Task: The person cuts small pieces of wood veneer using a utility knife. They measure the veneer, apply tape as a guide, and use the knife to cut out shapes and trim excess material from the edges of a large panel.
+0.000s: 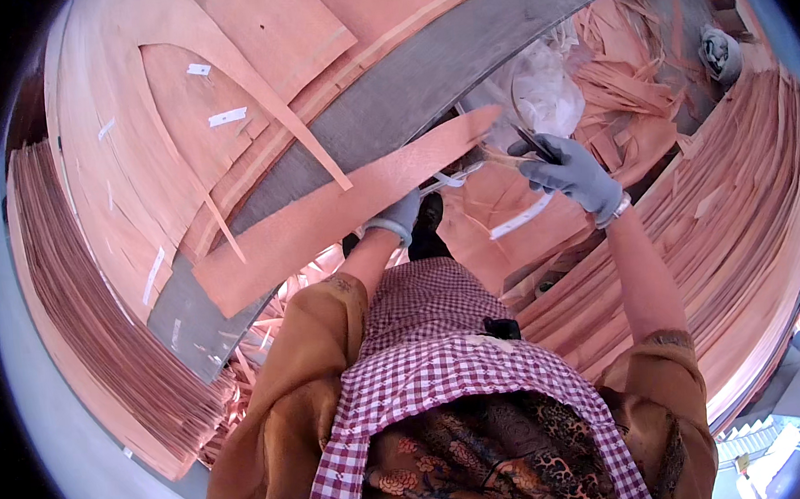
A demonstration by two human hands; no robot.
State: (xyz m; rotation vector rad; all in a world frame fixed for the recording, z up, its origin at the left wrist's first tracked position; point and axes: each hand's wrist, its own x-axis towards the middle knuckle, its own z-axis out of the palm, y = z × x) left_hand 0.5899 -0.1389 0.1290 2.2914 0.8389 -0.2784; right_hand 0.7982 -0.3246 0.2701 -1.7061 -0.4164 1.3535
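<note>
A long, tapering strip of reddish wood veneer (324,218) slants across the middle, its narrow end up at the right. My left hand (400,218), in a grey glove, grips its lower edge; the fingers are hidden under the sheet. Close to the strip's narrow end, my gloved right hand (573,176) is closed round a slim dark tool (543,145). Its exact kind is hard to make out. Below the right hand lies a piece of veneer (500,215) with white tape on it.
Veneer sheets (221,77) with white tape patches cover the bench beyond a grey board (407,87). Stacks of veneer stand at the left (97,298) and right (696,238). Scrap veneer (626,95) and a clear plastic bag (544,86) lie at the back right.
</note>
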